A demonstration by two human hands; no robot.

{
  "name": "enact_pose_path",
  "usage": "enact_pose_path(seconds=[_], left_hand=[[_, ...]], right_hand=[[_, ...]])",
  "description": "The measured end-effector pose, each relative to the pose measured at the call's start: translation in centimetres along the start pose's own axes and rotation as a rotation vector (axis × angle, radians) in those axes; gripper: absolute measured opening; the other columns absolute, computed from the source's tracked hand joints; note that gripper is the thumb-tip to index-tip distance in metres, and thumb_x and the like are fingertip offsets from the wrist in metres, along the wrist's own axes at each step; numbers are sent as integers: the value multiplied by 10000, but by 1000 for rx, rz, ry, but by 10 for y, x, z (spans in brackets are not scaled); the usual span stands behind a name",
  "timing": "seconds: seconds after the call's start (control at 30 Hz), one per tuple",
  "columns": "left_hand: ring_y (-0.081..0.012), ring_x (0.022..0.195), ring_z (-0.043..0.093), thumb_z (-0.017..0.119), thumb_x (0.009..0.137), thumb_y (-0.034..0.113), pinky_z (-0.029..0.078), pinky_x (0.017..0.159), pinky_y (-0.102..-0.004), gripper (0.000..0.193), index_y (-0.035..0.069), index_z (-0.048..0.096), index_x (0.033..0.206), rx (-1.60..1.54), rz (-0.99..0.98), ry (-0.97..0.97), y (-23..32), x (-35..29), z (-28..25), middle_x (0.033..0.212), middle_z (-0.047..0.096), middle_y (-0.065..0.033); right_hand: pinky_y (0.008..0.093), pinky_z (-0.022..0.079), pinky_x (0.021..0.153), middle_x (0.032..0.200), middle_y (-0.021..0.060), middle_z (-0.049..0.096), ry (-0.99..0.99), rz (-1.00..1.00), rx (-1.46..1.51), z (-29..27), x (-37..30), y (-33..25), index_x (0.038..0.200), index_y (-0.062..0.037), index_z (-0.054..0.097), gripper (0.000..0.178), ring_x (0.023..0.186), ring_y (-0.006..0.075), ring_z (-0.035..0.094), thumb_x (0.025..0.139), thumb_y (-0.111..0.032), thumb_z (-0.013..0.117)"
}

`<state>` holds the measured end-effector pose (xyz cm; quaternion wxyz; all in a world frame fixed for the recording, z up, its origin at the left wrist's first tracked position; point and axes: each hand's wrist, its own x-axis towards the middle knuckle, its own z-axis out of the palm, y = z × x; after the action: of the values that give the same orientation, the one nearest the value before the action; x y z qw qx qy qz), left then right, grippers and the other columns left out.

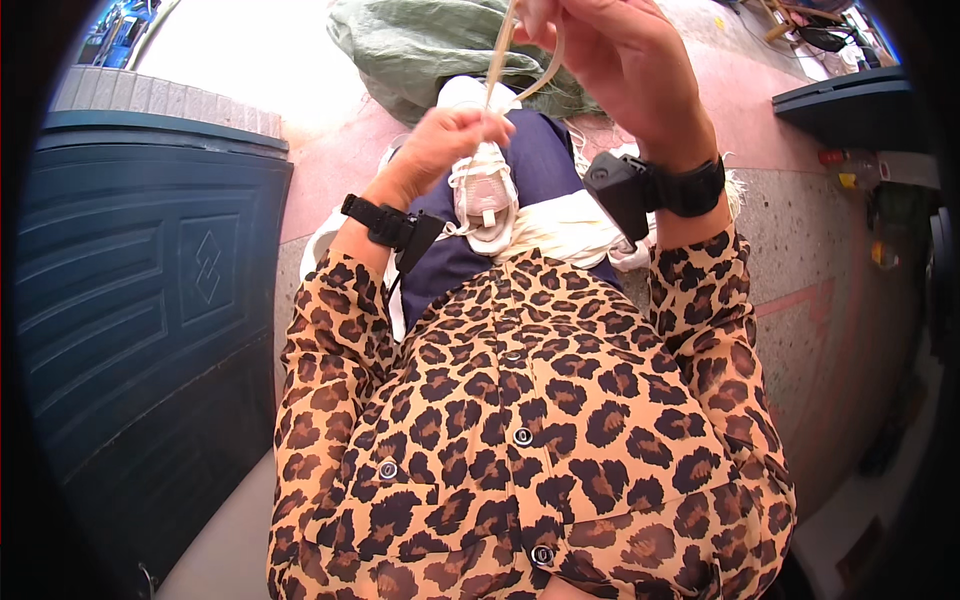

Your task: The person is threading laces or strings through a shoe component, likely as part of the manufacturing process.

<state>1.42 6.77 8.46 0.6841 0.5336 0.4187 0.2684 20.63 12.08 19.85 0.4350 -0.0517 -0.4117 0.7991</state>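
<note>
A light pink and cream sneaker [487,205] lies on my lap, with pale laces across its front. Beyond it, my left hand [455,145] has its fingers pinched on a cream shoelace [499,60]. Higher up and to the right is my right hand [635,75], its fingers closed around the upper part of that lace near the top edge of the picture. Between the two hands the lace runs up taut, and another stretch of it hangs in a curve. My right fingertips are partly cut off by the frame's edge.
A green sack [400,50] lies on the floor ahead. White cloth [570,222] is bunched over my dark trousers. To my left stands a dark blue panelled door [160,230]; at the right are a dark ledge [840,105] and a bottle with a red cap [850,163].
</note>
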Motion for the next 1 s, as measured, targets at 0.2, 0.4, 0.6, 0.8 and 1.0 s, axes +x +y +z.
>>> enact_pose_path(seconds=[0.2, 0.4, 0.6, 0.8, 1.0], left_hand=[[-148, 711, 533, 503, 863, 88, 392, 513, -215, 83, 9, 514, 885, -802, 212, 630, 2, -42, -91, 777, 547, -82], [-66, 490, 324, 447, 896, 145, 278, 414, -177, 179, -12, 488, 972, -429, 76, 986, -17, -99, -124, 611, 380, 15], [-84, 523, 523, 528, 823, 129, 431, 500, -217, 193, 5, 596, 954, 236, -246, 647, -62, -74, -17, 654, 574, -33], [-272, 644, 606, 559, 790, 177, 480, 608, -356, 171, 32, 611, 865, 686, -277, 592, -81, -60, 13, 713, 619, -148], [-345, 732, 596, 512, 803, 183, 471, 662, -433, 176, 45, 618, 825, 1027, -209, 604, -86, -55, 21, 744, 604, -194]], right_hand=[[320, 333, 708, 779, 91, 478, 398, -24, 192, -83, -19, -14, 907, -10, 505, 190, 739, 171, 429, 868, -187, 449], [208, 457, 591, 736, 7, 559, 308, 329, -934, -111, -76, 61, 978, -59, 583, 190, 646, 79, 532, 843, -188, 543], [400, 465, 650, 721, 177, 607, -51, 530, -1587, -95, -104, 139, 794, -36, 631, 181, 689, 326, 593, 761, -139, 486], [423, 462, 662, 759, 201, 606, -11, 616, -1719, -87, -99, 146, 771, -25, 628, 209, 737, 340, 597, 731, -123, 447], [414, 461, 661, 764, 214, 606, -85, 616, -1809, -83, -92, 149, 752, -12, 633, 217, 751, 346, 599, 716, -132, 456]])
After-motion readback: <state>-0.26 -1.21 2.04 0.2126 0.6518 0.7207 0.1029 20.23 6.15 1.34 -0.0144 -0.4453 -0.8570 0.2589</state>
